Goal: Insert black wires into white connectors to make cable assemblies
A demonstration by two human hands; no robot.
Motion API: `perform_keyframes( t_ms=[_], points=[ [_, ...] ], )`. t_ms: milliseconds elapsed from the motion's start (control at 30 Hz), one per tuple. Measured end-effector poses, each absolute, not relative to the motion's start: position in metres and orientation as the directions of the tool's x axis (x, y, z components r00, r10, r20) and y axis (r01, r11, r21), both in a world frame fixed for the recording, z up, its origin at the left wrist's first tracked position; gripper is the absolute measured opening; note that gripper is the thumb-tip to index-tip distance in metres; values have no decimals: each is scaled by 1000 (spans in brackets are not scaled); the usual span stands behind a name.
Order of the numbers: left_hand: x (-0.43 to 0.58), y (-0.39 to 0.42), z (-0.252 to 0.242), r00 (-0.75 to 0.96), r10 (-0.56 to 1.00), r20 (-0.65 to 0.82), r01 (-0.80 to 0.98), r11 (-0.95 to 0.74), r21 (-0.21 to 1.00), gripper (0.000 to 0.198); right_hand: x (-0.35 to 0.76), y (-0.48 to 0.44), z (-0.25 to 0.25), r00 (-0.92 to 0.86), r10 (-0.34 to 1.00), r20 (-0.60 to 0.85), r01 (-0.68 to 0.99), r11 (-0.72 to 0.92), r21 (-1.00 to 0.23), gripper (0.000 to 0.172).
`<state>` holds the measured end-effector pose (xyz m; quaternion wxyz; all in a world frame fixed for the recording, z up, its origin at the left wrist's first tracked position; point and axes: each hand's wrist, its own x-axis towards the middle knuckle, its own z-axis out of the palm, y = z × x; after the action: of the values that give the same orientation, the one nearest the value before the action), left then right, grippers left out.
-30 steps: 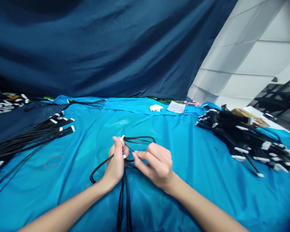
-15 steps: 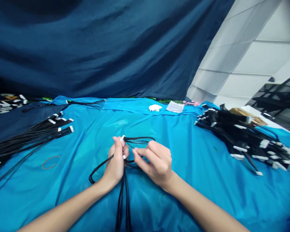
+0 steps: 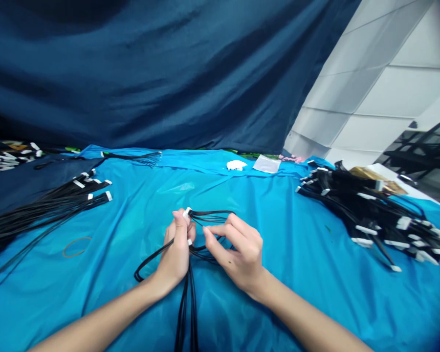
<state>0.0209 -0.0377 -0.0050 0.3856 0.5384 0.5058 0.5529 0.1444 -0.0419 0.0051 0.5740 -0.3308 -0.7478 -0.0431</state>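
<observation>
My left hand (image 3: 176, 249) is closed round a small bundle of black cables (image 3: 186, 303) over the middle of the blue cloth (image 3: 278, 234). White connectors (image 3: 187, 212) stick out above its fingertips, and the cables loop away past them. Close on the right, my right hand (image 3: 238, 252) has thumb and forefinger pinched at the cable loop (image 3: 212, 215) beside the left fingers. The cable tails run down toward me between my forearms.
A fan of black cables with white plugs (image 3: 58, 200) lies at the left, with a rubber band (image 3: 75, 246) near it. A tangled heap of the same cables (image 3: 374, 210) fills the right. Small white bits (image 3: 236, 165) and a clear bag (image 3: 267, 164) lie at the back edge.
My right forefinger has stretched out a little more toward the left hand. The hands stay in the same spot on the cloth.
</observation>
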Motion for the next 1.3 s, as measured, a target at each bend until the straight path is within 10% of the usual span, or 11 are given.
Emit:
perform_keyframes(
  t_ms=[833, 1300],
  points=[
    [17, -35, -4, -118, 958, 263, 298, -218, 929, 51, 151, -41, 7, -237, 341, 910, 613, 779, -132, 10],
    [18, -38, -7, 16, 986, 167, 113, -168, 979, 48, 150, -40, 3, -247, 350, 904, 608, 782, -136, 8]
  ],
)
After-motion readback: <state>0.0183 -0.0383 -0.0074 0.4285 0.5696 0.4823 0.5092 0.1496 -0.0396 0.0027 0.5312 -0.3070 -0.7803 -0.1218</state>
